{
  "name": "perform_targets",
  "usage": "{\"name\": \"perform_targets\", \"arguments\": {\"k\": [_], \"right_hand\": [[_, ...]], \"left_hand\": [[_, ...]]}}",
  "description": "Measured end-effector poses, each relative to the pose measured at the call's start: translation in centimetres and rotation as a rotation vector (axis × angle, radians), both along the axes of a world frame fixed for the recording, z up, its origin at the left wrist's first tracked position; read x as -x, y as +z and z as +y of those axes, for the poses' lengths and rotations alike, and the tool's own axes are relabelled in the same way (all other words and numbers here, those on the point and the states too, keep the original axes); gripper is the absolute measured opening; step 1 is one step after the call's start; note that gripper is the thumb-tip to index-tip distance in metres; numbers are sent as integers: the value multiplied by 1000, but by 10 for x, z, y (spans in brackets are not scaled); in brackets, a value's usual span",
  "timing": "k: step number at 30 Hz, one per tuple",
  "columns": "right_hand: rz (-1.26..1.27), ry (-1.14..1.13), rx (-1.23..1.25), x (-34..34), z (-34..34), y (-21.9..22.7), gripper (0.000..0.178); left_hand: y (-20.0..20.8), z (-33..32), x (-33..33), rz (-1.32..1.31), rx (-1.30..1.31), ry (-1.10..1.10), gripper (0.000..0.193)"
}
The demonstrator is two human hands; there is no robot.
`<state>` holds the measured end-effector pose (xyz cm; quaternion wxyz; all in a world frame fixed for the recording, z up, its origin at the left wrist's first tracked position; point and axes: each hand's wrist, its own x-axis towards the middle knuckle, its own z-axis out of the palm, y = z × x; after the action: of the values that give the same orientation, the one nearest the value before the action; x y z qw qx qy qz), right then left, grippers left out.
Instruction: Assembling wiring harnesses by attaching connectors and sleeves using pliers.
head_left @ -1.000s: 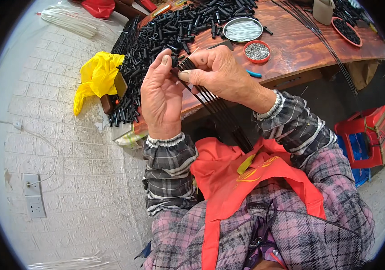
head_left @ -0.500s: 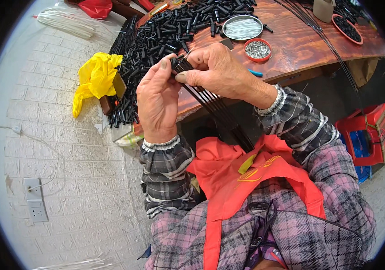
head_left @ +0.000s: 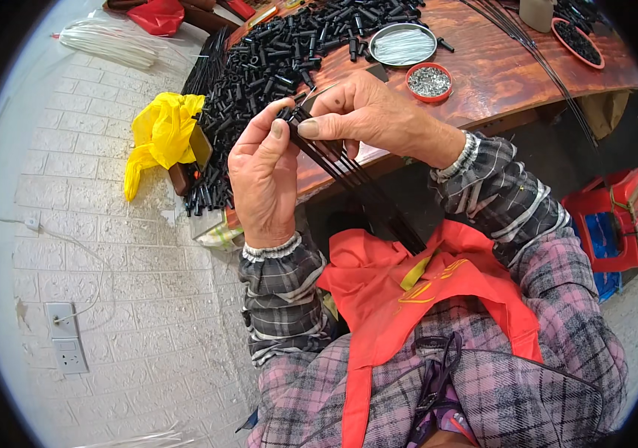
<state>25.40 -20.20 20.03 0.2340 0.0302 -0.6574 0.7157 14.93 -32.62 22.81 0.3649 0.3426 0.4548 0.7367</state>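
A bundle of long thin black rods slants from my fingers down to the red apron on my lap. My left hand pinches the upper ends between thumb and fingers. My right hand comes in from the other side, its thumb pressed on the rods just below those ends and its fingers curled behind. A thin, pale sliver like a wire shows by the right fingertips; what it belongs to is hidden. Beyond the hands, short black tubular parts lie heaped on the wooden table.
On the table stand a round metal dish of thin white strips, a red bowl of small metal pieces and a red dish of black bits. More rods overhang the right edge. A yellow bag hangs left; a red stool stands right.
The whole view has shifted slightly. My right thumb has moved a little along the rods' ends, and the pale sliver by its fingers shows more plainly. Both hands keep hold of the bundle.
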Motion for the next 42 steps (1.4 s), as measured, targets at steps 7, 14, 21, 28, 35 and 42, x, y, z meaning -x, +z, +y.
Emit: {"name": "perform_targets", "arguments": {"k": [7, 14, 21, 28, 35, 42], "right_hand": [[-51, -4, -38, -2, 4, 7, 26], [-110, -64, -71, -3, 1, 12, 30], [-192, -8, -78, -6, -2, 17, 32], [-238, 102, -50, -10, 2, 13, 30], [-151, 316, -26, -12, -2, 17, 24], [-123, 481, -46, -9, -2, 27, 28]], "left_hand": [[-10, 2, 11, 22, -98, -73, 30], [-11, 0, 12, 39, -142, -178, 31], [-15, -6, 13, 143, -218, -224, 33], [-27, 1, 16, 161, -268, -334, 36], [-28, -3, 12, 86, -352, -398, 37], [-9, -7, 2, 240, -395, -510, 35]]}}
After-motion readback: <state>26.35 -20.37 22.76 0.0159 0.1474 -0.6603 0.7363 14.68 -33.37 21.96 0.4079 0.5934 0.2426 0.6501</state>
